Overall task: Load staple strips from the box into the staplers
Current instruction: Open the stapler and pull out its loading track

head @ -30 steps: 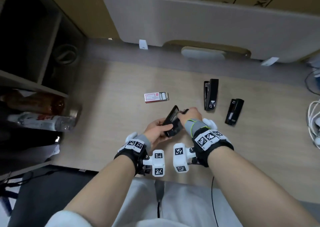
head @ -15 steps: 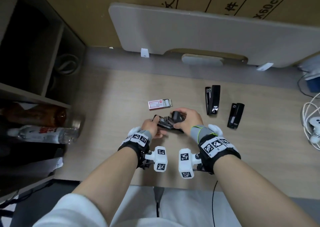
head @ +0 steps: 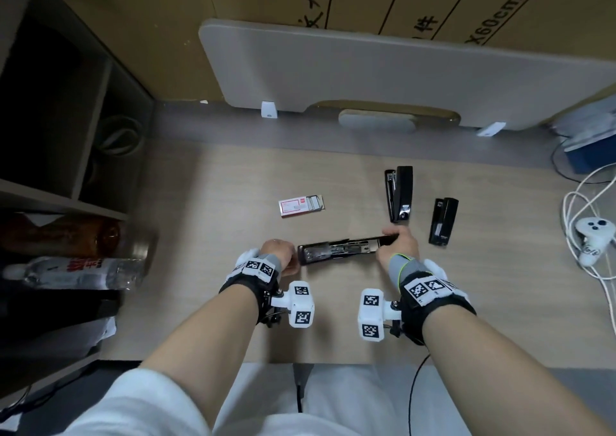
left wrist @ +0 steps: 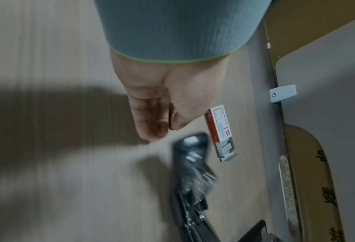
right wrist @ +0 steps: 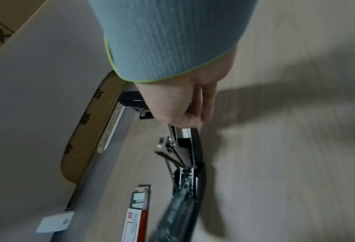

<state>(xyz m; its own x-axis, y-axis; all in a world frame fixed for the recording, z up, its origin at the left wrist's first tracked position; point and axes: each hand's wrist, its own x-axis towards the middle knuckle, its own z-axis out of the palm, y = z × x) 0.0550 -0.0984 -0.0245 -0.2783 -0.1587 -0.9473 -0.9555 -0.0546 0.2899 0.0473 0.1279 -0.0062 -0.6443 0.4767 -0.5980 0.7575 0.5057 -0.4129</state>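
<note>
A black stapler (head: 340, 250) lies swung fully open along the desk, its metal staple channel facing up; the wrist views (left wrist: 193, 163) (right wrist: 184, 196) show it blurred. My right hand (head: 400, 244) pinches its right end between thumb and fingers (right wrist: 195, 121). My left hand (head: 281, 257) sits at the stapler's left end, its fingers (left wrist: 157, 132) loosely together just short of it and holding nothing. The red and white staple box (head: 300, 206) lies open behind the stapler, grey strips showing at its mouth (left wrist: 226, 147). Two closed black staplers (head: 399, 197) (head: 444, 220) lie at the right.
A grey divider panel (head: 400, 79) stands along the desk's back. At the left a shelf unit holds a clear bottle (head: 76, 270) and a brown one (head: 66, 235). A white controller (head: 593, 235) with white cables and a blue box (head: 586, 155) lie at the far right.
The stapler was held up and half unfolded between both hands; now it lies spread flat on the desk. My hands have moved apart to its ends, and the left one has let go.
</note>
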